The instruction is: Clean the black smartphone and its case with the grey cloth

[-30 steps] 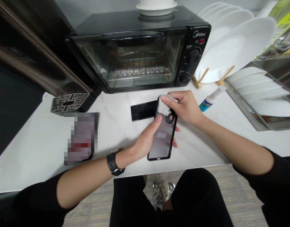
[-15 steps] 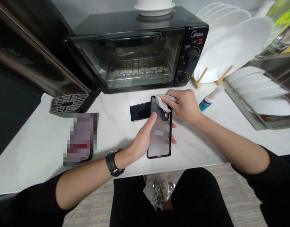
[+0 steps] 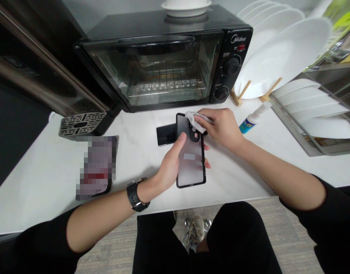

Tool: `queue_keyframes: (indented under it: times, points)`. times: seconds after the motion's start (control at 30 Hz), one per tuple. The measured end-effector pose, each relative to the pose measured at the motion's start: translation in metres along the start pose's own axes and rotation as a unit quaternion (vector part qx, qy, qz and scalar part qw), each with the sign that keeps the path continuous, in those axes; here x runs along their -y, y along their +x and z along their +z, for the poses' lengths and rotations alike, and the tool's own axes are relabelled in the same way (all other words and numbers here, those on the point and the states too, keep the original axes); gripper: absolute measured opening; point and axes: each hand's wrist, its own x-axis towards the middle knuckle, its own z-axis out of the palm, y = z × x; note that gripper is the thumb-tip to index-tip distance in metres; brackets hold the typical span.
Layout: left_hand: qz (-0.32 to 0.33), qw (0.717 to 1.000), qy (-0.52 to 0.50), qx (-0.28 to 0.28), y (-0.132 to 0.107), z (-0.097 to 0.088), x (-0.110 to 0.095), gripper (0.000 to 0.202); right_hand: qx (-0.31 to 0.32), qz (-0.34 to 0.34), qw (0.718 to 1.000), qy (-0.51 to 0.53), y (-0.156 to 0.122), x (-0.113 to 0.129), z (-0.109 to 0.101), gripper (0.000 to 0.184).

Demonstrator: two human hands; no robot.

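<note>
On the marble surface (image 3: 49, 179), near a spray bottle (image 3: 256, 118) and a black toaster oven (image 3: 152, 64), the left hand (image 3: 169, 165) grips a smartphone (image 3: 191, 163) over a black phone (image 3: 165, 134); the right hand (image 3: 220, 129) pinches a cloth (image 3: 195, 121) against its back

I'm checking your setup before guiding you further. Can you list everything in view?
Smartphone: 1, black frame, grey back, in left hand
Cloth: 1, pale grey, on smartphone's camera area
Second smartphone: 1, black, on counter behind first
Spray bottle: 1, white and blue, lying right of phones
Toaster oven: 1, black, back of counter
Dish: 1, white, on oven
Plates: several, white, wooden stand right of oven
Dish rack: 1, metal, white plates, far right
Pixelated item: 1, colour obscured, counter left
Appliance: 1, black, far left
Counter: 1, white marble
Watch: 1, black, left wrist
Left hand: holding smartphone
Right hand: pinching cloth
</note>
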Motion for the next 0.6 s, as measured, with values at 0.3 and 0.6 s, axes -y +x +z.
queue_keyframes:
  times: [0.3, 0.6]
  points:
    - [-0.061, 0.993, 0.065, 0.079, -0.0035, -0.0027, 0.0019, 0.078, -0.007, -0.021, 0.990, 0.139, -0.0031, 0.0064, 0.0025, 0.035]
    - [-0.008, 0.999, 0.038, 0.027, -0.0009, -0.0024, 0.0050, 0.066, 0.000, -0.071, 0.997, 0.026, -0.0035, 0.0077, -0.0002, 0.039]
